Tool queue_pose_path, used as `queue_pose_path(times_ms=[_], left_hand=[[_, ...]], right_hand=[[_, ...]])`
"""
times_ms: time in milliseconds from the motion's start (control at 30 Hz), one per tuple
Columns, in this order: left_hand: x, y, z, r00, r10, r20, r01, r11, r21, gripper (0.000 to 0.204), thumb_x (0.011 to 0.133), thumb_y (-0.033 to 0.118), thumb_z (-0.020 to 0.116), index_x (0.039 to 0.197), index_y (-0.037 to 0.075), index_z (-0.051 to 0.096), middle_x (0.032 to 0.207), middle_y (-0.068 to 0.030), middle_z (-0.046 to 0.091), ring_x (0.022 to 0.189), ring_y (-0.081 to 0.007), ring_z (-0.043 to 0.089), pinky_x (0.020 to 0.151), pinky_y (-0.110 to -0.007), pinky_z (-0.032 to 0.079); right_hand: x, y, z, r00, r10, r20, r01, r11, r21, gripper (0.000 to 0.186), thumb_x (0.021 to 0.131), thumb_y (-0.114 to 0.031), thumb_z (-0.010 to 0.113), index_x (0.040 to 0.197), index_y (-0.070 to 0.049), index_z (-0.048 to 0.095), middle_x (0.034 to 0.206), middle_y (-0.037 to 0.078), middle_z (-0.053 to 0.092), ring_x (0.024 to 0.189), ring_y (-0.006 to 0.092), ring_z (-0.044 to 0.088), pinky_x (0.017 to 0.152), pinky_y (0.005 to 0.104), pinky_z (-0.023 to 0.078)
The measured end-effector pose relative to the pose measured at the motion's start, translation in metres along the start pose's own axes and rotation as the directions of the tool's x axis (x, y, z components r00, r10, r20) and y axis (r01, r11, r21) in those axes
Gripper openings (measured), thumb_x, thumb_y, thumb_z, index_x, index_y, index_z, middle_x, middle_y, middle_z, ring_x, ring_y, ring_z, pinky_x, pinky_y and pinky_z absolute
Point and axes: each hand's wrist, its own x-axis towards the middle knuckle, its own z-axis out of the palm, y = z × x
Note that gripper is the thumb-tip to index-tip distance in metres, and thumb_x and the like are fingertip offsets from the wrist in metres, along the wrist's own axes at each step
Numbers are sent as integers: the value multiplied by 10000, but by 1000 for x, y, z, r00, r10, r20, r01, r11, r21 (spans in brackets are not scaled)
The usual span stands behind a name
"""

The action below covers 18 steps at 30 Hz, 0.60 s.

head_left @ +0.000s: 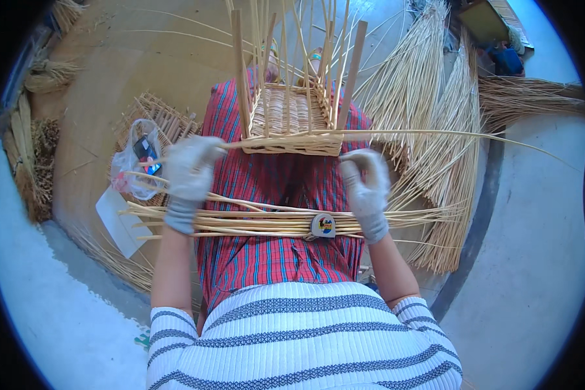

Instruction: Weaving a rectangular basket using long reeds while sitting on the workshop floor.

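Observation:
A partly woven wicker basket [289,112] sits on my lap, with tall upright stakes and flat wooden corner posts rising from its base. My left hand [194,168], in a pale glove and slightly blurred, is closed on a wicker strand [233,144] at the basket's near left corner. Another length of wicker [448,132] runs out far to the right from the near edge. Below that length, beside the near right corner, my gloved right hand [367,185] has bent fingers with the thumb apart; nothing shows in it.
Across my thighs lies a bundle of wicker rods [260,223] with a round tape measure [323,225] on it. Large sheaves of wicker [422,84] spread at the right. On the left are a woven piece [166,117], a plastic bag [140,162] and white paper [120,221].

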Motion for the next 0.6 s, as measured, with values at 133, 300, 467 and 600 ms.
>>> queue_pose_path(times_ms=[133, 300, 467, 600], left_hand=[[3, 56, 31, 933, 196, 302, -176, 980, -92, 120, 809, 170, 740, 892, 90, 708, 824, -115, 684, 752, -290, 671, 662, -407, 503], [-7, 8, 37, 968, -242, 70, 252, 915, -315, 201, 872, 119, 735, 1053, 43, 693, 986, -79, 684, 819, -178, 649, 767, -329, 521], [1, 13, 69, 755, -610, 242, 614, 526, -588, 485, 922, -41, 609, 1380, 94, 522, 1218, -83, 650, 865, -87, 613, 526, -186, 469], [0, 7, 74, 756, -628, 182, 577, 509, -639, 459, 911, -62, 614, 1349, 54, 543, 1189, -78, 663, 845, -108, 647, 522, -200, 482]], right_hand=[[-6, -27, 23, 903, 154, 402, -350, 807, 476, 201, 950, -109, 658, 1115, -7, 604, 1038, 109, 687, 964, 183, 667, 872, 328, 546], [18, 1, -18, 983, 181, -36, -118, 767, 631, 125, 981, -92, 603, 1090, -31, 594, 989, 131, 707, 902, 213, 703, 822, 352, 599], [18, 32, -25, 945, 253, -209, -54, 749, 660, 124, 983, -86, 597, 1096, -38, 579, 1034, 146, 698, 906, 228, 704, 801, 364, 611], [11, 36, -22, 959, 254, -125, -127, 783, 609, 108, 982, -69, 595, 1085, -45, 576, 1009, 146, 702, 881, 221, 704, 778, 353, 607]])
